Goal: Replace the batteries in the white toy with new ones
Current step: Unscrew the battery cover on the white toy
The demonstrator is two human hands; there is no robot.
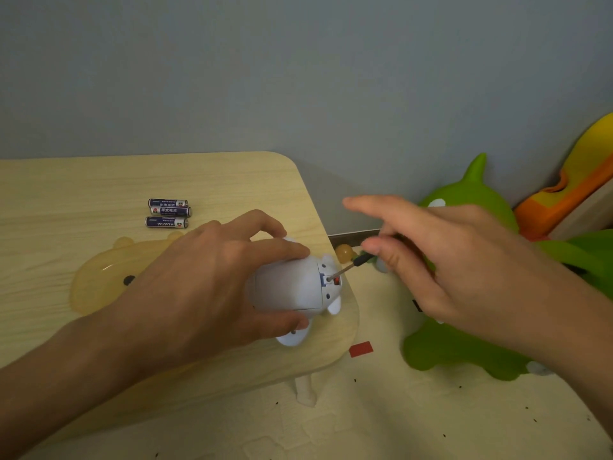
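The white toy [292, 287] lies on its side near the right edge of the wooden table [99, 180], its underside turned to the right. My left hand [212, 277] grips its body from above and behind. My right hand [431, 257] pinches a small screwdriver [351, 264] with a dark handle. The metal tip sits in the screw hole on the toy's base beside a red spot. Three purple batteries [168, 212] lie side by side on the table behind my left hand.
A translucent yellow bear-shaped mat [106, 277] lies on the table under my left forearm. A green inflatable toy [464, 343] stands on the cream floor mat to the right, under my right hand. An orange and yellow thing [577, 180] leans against the wall.
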